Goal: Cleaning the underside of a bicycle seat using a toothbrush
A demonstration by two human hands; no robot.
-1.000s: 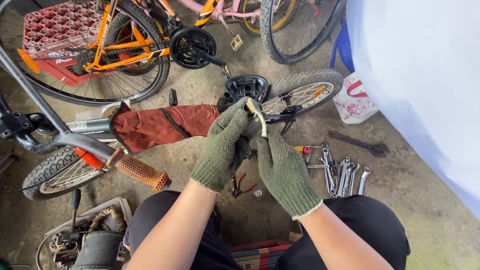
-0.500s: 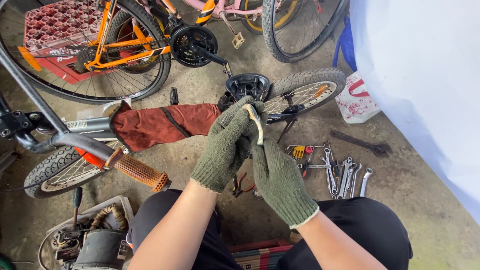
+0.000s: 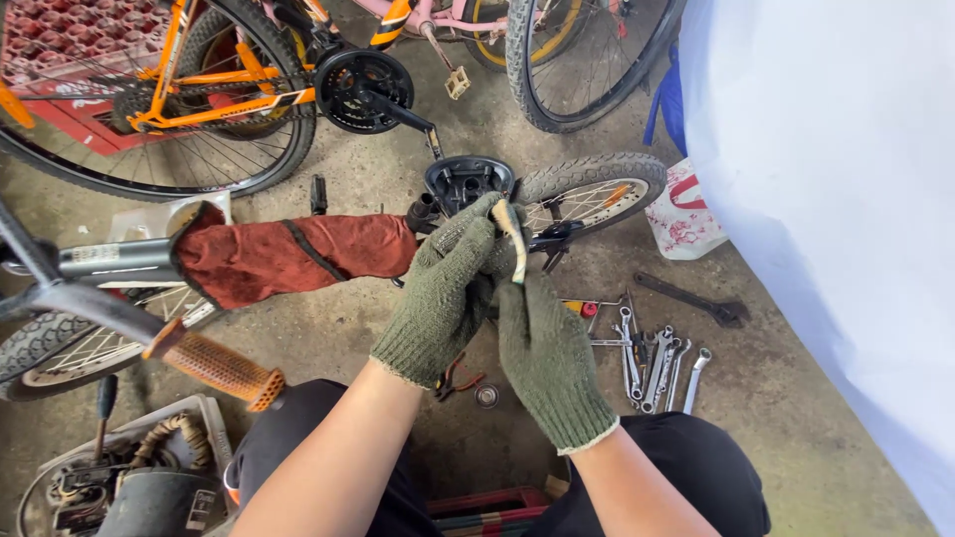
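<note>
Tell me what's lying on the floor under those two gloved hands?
Below the left hand and right hand, red-handled pliers and a small round metal part lie on the concrete floor. Anything directly beneath the gloves is covered.

both gloved hands' fingers (image 3: 476, 244) hide most of the pale strip (image 3: 514, 239); the orange bicycle (image 3: 189, 89) runs off the top edge.

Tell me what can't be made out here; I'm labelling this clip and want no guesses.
Head view only:
- What the left hand and right hand work on: the gloves cover it; only a pale strip shows.
- Pliers: partly behind the left wrist.
- Orange bicycle: cut by the top edge.
- Wrenches: sizes too small.
</note>
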